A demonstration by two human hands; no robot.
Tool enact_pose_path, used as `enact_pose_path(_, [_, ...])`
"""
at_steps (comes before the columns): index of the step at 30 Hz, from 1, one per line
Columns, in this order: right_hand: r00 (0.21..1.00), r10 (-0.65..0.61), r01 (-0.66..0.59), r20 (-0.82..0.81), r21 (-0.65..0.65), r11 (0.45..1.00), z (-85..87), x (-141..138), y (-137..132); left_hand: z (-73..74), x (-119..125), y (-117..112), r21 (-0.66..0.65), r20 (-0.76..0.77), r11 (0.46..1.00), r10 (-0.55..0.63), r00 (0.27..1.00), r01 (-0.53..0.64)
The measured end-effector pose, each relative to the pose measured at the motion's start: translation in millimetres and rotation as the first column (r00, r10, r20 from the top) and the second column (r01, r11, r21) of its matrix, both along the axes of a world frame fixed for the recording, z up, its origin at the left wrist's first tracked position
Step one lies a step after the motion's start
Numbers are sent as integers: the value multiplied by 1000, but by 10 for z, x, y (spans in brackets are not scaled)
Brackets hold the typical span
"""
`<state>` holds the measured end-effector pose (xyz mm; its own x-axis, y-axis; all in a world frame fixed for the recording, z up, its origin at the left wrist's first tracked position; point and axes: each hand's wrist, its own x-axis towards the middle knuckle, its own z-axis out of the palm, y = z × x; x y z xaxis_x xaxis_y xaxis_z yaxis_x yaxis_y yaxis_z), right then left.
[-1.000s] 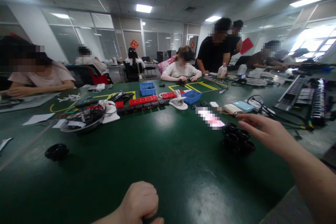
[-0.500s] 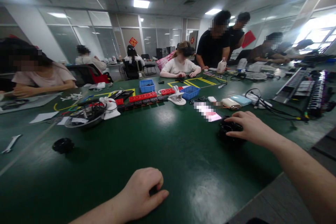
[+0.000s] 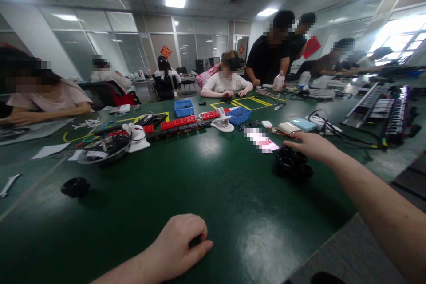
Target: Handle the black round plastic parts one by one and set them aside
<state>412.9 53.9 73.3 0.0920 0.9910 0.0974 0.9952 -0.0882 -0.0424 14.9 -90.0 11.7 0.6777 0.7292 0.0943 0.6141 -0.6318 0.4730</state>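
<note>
Grouped: several glossy black, hollow round pieces with thick rims [image 3: 285, 166], bunched close together, openings upward; from here I can't count them exactly.
Spot: toward the right edge of the green desk [image 3: 226, 182].
Alone: one squat, glossy black, rounded piece [image 3: 75, 187], far from that edge.

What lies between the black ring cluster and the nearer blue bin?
Head view: bright flat item beside the cluster, then small dark items toward the bin.

Metal wrench [image 3: 9, 185], white paper [image 3: 49, 151], blue bins [image 3: 184, 112]
</note>
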Motion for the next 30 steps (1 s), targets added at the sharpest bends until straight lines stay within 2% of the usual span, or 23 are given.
enact_pose_path(2, [1000,-15,16,8,-128,992,-31,7,132,-3,-5,1,5,-1,1000,-6,1000,6])
enact_pose_path(4, [1000,9,-6,15,-198,980,-61,-18,219,-1,-6,3,9,4,1000,-11,1000,11])
enact_pose_path(10, [997,79,-72,18,-233,970,-55,-234,248,14,12,25,1,-1,1000,-15,1000,15])
enact_pose_path(15, [989,148,-139,21,-234,962,-13,-549,209,8,-2,17,-17,-5,1000,-21,1000,21])
enact_pose_path(21, [951,309,-301,5,-220,928,6,-1128,56,36,-5,1,-25,-25,1000,-10,1000,10])
enact_pose_path(25, [894,447,-440,-10,-197,876,24,-1626,-149,21,-2,-2,-20,-40,1000,1,999,-2])
enact_pose_path(30, [825,564,-561,-35,-170,810,25,-2255,-381,-60,-32,-31,79,-24,996,33,999,-31])
